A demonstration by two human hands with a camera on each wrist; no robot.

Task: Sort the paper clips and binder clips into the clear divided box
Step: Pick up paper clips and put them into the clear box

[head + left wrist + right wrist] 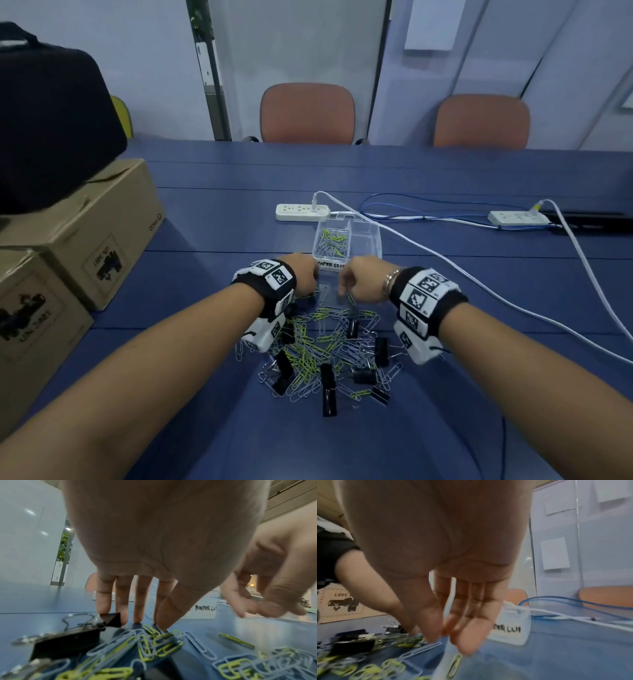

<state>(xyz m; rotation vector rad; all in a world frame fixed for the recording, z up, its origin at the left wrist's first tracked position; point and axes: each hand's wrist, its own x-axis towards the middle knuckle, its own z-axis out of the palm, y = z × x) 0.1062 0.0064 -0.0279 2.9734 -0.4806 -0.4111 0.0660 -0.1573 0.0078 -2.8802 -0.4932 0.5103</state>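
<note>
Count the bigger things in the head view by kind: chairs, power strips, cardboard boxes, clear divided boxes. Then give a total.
Chairs: 2
Power strips: 2
Cardboard boxes: 2
Clear divided box: 1
Total: 7

Both forearms are bare. Left wrist (270,287): black band carrying white square tiles printed with black-and-white coded markers; a white camera housing (263,334) hangs beneath, with a short black cord at its side. Right wrist (428,294): identical black band, marker tiles and white housing (416,342). A silver-coloured link bracelet (388,282) sits just ahead of the right band.
</note>
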